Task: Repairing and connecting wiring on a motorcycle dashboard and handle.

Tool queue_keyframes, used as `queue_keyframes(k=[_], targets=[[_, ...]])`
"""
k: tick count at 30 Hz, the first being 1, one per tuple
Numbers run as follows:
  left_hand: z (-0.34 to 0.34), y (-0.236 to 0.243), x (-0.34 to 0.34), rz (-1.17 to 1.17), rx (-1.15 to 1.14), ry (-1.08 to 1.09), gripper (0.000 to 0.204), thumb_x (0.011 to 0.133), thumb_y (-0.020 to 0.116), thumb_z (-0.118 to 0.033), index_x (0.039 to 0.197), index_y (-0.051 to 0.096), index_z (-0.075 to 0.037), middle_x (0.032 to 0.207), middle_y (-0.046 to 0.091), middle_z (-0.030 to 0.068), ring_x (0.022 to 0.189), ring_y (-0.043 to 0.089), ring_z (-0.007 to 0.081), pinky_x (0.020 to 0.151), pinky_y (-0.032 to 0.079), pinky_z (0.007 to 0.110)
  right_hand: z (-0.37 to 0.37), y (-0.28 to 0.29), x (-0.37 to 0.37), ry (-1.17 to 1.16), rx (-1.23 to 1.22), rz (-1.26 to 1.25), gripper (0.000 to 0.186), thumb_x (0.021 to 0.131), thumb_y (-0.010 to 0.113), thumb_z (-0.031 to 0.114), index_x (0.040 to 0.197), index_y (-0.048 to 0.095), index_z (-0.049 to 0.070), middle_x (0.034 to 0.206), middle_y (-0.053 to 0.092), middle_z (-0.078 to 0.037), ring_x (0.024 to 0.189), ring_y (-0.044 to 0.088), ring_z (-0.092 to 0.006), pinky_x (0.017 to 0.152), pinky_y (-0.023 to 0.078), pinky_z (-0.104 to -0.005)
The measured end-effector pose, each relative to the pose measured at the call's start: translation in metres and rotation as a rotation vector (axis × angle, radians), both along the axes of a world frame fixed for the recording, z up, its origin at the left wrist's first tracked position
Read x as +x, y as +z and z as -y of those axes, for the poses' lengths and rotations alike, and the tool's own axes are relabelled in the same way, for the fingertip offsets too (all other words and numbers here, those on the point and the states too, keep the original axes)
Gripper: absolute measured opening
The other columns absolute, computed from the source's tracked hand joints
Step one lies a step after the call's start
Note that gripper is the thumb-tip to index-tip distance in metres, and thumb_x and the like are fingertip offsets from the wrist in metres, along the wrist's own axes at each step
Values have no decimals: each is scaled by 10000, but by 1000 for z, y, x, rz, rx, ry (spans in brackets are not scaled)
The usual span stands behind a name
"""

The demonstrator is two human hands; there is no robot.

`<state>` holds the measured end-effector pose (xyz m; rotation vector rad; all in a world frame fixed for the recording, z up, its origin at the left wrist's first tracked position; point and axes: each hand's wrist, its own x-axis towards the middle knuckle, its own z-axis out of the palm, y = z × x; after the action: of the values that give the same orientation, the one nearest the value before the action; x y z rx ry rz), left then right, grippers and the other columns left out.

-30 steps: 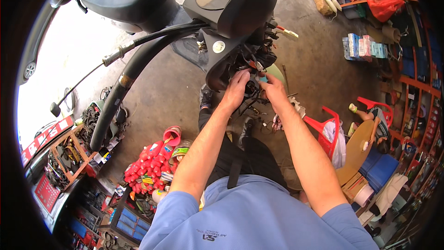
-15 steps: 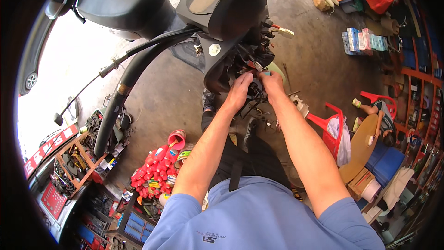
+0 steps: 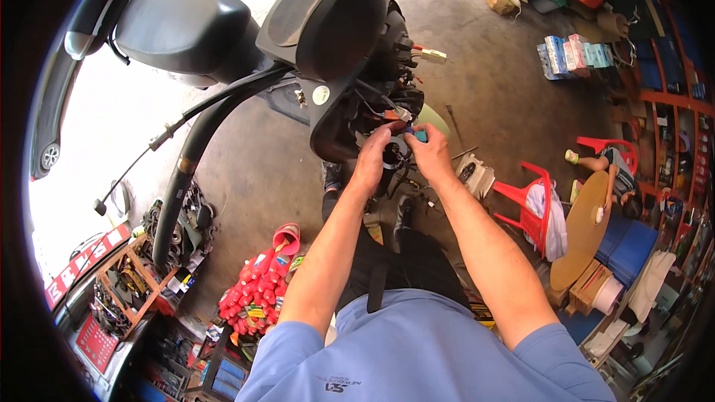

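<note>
I am joining wires under the scooter (image 3: 335, 37): my left hand (image 3: 372, 160) and right hand (image 3: 430, 155) pinch a small blue plug (image 3: 419, 135), which I think needs pushing together next.

A grey concrete floor (image 3: 514, 97) fills the shop. A red plastic chair (image 3: 525, 197) stands beside a round wooden table (image 3: 581, 231). Bright daylight comes in on the left.

Both bare forearms are stretched forward from the lower edge and converge toward the middle of the view. The left hand (image 3: 370, 160) is held with its back turned up, fingers curled downward and forward. The right hand (image 3: 430, 155) is set just beside it, its thumb and forefinger pinched together. The two hands are nearly touching at the fingertips.
</note>
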<state>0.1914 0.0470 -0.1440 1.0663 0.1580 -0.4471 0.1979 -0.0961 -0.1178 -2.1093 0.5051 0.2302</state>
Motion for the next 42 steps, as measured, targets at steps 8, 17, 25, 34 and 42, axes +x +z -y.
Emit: queue_keyframes(k=[8, 17, 25, 34, 42], targets=[[-5, 8, 5, -236, -124, -17, 473, 988, 372, -339, 1314, 528, -33, 1238, 587, 81, 1051, 575, 158, 868, 491, 322, 13, -2, -2, 9, 326, -137, 281, 836, 651, 205, 1025, 628, -2, 819, 649, -96, 736, 611, -193, 669, 472, -319], [-10, 22, 9, -439, -177, -15, 505, 967, 392, -393, 1317, 529, -55, 1221, 603, 60, 907, 588, 148, 757, 517, 348, 34, 27, -18, -171, 791, -240, 252, 965, 498, 165, 1134, 587, 1, 916, 648, -79, 732, 588, -121, 693, 483, -264], [-11, 24, 10, -432, -187, -1, 509, 950, 416, -409, 1312, 537, -72, 1218, 608, 72, 849, 581, 143, 737, 516, 356, 37, 35, -14, -183, 925, -265, 315, 970, 450, 178, 1187, 571, -16, 936, 667, -102, 762, 613, -147, 725, 495, -282], [-14, 21, 10, -431, -222, 15, 475, 968, 409, -393, 1293, 545, -74, 1062, 636, 60, 872, 607, 149, 724, 529, 337, 39, 36, -15, -159, 997, -289, 332, 961, 442, 165, 1205, 557, -28, 1010, 673, -142, 821, 639, -183, 750, 495, -298], [-17, 20, 9, -409, -224, -16, 491, 972, 394, -394, 1306, 534, -62, 1012, 637, 63, 844, 605, 146, 718, 521, 322, 29, 36, -16, -134, 870, -291, 282, 963, 509, 199, 1139, 602, -1, 979, 674, -93, 797, 629, -139, 715, 474, -268]])
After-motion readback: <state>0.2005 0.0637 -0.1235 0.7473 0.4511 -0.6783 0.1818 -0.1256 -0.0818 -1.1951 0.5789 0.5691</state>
